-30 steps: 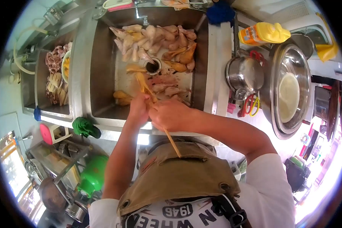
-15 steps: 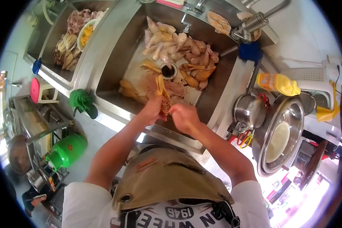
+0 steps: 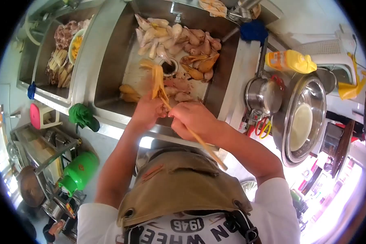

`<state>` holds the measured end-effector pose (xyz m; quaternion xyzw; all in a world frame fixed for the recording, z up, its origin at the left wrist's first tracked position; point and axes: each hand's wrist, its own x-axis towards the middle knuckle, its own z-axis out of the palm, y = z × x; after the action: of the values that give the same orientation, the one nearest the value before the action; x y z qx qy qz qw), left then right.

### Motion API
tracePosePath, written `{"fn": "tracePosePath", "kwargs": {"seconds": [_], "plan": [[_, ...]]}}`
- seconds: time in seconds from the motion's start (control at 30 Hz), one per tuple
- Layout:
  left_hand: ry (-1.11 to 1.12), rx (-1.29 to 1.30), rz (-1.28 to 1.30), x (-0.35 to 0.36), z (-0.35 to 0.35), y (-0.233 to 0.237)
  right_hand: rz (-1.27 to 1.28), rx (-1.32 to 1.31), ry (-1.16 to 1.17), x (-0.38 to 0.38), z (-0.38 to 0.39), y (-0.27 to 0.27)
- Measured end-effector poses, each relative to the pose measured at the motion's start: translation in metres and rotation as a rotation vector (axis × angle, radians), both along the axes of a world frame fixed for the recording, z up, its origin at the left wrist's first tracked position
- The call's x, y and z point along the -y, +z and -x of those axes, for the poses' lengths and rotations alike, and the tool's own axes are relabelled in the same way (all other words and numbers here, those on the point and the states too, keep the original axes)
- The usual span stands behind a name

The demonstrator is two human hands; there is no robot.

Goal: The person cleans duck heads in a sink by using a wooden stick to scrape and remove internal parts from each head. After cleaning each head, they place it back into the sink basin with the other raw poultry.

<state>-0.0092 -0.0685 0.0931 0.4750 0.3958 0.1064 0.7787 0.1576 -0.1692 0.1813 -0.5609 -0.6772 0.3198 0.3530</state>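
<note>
Two bare hands were seen above one large rectangular steel sink point(image 3: 114, 55). One limp yellow poultry piece point(image 3: 157, 81) was gripped in the left hand point(image 3: 148, 112), its fingers curled around the lower end; the upper end was spread over the sink floor, left of one round dark drain point(image 3: 168, 67). One long thin tan stick point(image 3: 206, 147) was clenched in the right hand point(image 3: 196, 120), its upper end set against the poultry piece, its lower end slanted over one brown cloth apron point(image 3: 183, 183).

One heap of pale raw poultry pieces point(image 3: 166, 38) was piled beyond the drain, too overlapped to be counted. A few yellow-orange pieces point(image 3: 206, 65) were grouped right of it. One yellow clump point(image 3: 129, 93) was left near the left wall.

In one second, smaller steel sink point(image 3: 40, 61), one white bowl point(image 3: 71, 51) of yellow bits was placed beside raw meat point(image 3: 61, 59). Right of the large sink: one lidless-or-lidded (cannot tell) steel pot point(image 3: 263, 95), one yellow plastic bottle point(image 3: 289, 61), one blue cloth point(image 3: 253, 30). One green cloth point(image 3: 81, 116) was hung at the near left corner.
</note>
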Motion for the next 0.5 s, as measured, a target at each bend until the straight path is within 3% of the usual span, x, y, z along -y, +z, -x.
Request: {"fn": "tracePosePath", "kwargs": {"seconds": [0.07,0.17,0.4,0.47,0.5], "plan": [[0.148,0.002,0.361,-0.004,0.002,0.013,-0.066,-0.026,0.005,0.002,0.001,0.008],[0.166,0.033,0.381,-0.004,0.003,0.015,-0.028,-0.03,0.024,0.006,0.0,0.003],[0.231,0.077,0.331,0.002,-0.006,0.026,-0.08,-0.027,0.056,-0.002,-0.002,0.007],[0.24,0.072,0.353,0.004,-0.009,0.03,0.066,0.03,0.126,-0.006,-0.002,0.014],[0.1,0.075,-0.008,0.004,-0.003,0.017,0.139,0.059,0.161,-0.008,-0.002,0.016]]}}
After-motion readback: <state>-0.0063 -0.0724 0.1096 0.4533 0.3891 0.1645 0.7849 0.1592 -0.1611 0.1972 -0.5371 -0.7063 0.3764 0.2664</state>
